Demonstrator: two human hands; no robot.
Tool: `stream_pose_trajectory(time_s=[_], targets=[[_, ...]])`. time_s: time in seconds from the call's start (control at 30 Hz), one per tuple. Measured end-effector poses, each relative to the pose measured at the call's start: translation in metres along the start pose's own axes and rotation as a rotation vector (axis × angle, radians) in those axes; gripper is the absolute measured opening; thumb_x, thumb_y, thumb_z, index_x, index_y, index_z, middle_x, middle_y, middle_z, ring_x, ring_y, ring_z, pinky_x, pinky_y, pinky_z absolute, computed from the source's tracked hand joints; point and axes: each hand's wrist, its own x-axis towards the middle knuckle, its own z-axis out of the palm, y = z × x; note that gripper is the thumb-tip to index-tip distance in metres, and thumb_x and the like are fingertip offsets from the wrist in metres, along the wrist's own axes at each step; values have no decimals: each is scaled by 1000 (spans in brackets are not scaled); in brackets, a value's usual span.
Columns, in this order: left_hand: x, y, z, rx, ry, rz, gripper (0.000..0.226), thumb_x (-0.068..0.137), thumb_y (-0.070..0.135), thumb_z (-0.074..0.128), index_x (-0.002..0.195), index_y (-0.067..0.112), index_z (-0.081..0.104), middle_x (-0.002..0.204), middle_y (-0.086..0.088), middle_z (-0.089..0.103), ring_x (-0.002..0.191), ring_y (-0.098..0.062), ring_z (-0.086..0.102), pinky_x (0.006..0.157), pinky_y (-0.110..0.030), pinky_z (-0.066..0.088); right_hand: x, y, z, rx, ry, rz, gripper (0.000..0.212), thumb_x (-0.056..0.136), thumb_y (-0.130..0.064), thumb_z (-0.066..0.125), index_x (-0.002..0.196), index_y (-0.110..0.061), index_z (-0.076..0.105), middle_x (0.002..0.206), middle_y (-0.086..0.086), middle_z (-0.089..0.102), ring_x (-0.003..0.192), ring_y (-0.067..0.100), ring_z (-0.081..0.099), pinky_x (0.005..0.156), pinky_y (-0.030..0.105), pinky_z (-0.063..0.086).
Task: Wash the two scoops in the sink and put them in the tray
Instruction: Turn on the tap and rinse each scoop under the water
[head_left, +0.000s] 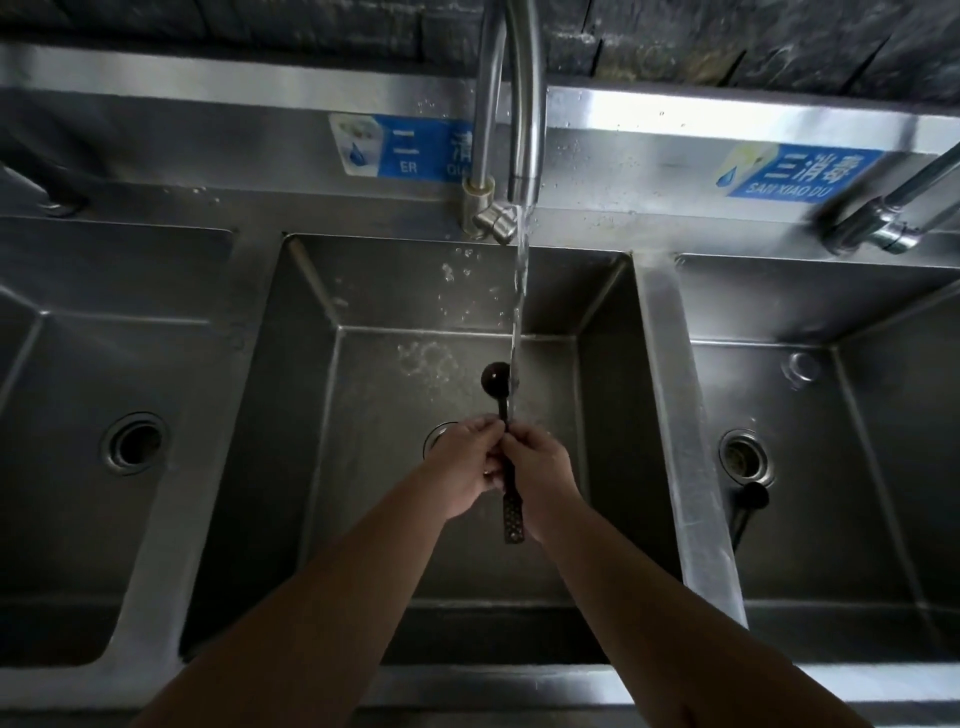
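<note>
Item 1: dark scoop (506, 441), long handle w/ dotted end. We hold it over the middle basin (363, 395), bowl end away from us, right at the foot of the water stream (521, 291) from the tap (524, 104). Left hand (465, 467) and right hand (543, 470) both closed round the mid-handle, fingertips pinched near the neck; the dotted end sticks out below the hands toward us.

Item 2: second scoop (748, 506), dark, lying in the right basin (883, 415) near its drain (744, 458), handle toward the divider. Dry or wet: can't tell.

Progress, our est.: wash of scoop 1 under way, not finished. Scoop 2 looks untouched by the hands. Neither is in the tray; no tray in view, so placement is all still to do. Roughly the first quarter.

Surroundings: left basin (78, 415), nothing seen in it; blue label (400, 145) behind the tap, second blue label (800, 171) to the right; another tap fitting (883, 223) at far right.

Obstructions: none betw. hands and stream. Divider (675, 415) betw. middle and right basins must be reached over to fetch scoop 2. Light is dim, so residue on the scoop is hard to judge.
</note>
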Motion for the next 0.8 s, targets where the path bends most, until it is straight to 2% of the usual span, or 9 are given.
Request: stream_pose_trajectory(time_s=[0.07, 0.1, 0.17, 0.23, 0.37, 0.6, 0.73, 0.8], targets=[[1, 7, 2, -35, 1, 9, 25, 100, 15, 43, 98, 11, 68, 57, 0, 54, 42, -9, 42, 42, -25, 37, 3, -9, 2, 0, 5, -7, 16, 96, -9, 59, 96, -13, 75, 73, 5, 77, 62, 16, 72, 59, 31, 59], [2, 11, 2, -43, -5, 24, 26, 100, 14, 43, 99, 12, 69, 58, 0, 55, 43, -9, 43, 42, -25, 37, 4, -14, 4, 2, 4, -13, 16, 96, -8, 59, 95, -12, 75, 71, 6, 77, 60, 16, 72, 56, 30, 58], [5, 20, 4, -44, -8, 50, 28, 100, 12, 42, 106, 11, 69, 61, 0, 59, 43, -9, 44, 43, -25, 37, 5, -24, 8, 41, -3, -22, 18, 96, -3, 57, 91, -9, 73, 66, 10, 71, 52, 17, 66, 48, 28, 53], [8, 31, 5, -55, -9, 70, 30, 99, 10, 41, 105, 14, 71, 62, 0, 60, 43, -8, 44, 43, -25, 37, 7, -36, 12, 93, -8, -19, 21, 95, 0, 56, 86, -8, 72, 60, 9, 68, 48, 15, 61, 46, 28, 50], [12, 54, 8, -58, -52, 120, 36, 98, 9, 43, 94, 22, 76, 62, 1, 59, 45, -8, 44, 44, -24, 38, 11, -59, 19, 172, -33, -48, 27, 94, 3, 55, 78, -9, 72, 59, 10, 67, 50, 18, 61, 51, 31, 49], [10, 106, 24, -32, -102, 243, 29, 96, 9, 46, 96, 20, 73, 57, 2, 54, 46, -9, 42, 46, -24, 31, 22, -99, 38, 265, -58, -157, 27, 93, 4, 56, 74, -8, 72, 60, 13, 67, 54, 24, 63, 49, 29, 51], [4, 133, 32, 0, -125, 313, 31, 97, 10, 45, 91, 22, 74, 58, 3, 62, 46, -9, 52, 45, -19, 37, 27, -118, 44, 293, -135, -240, 40, 92, 2, 56, 62, -16, 74, 56, 10, 67, 52, 21, 65, 52, 29, 53], [3, 140, 34, 36, -94, 329, 29, 97, 10, 46, 95, 22, 72, 60, 3, 65, 48, -9, 55, 46, -19, 40, 26, -123, 46, 296, -158, -265, 38, 92, 0, 55, 63, -16, 73, 56, 9, 67, 52, 22, 65, 54, 31, 51]])
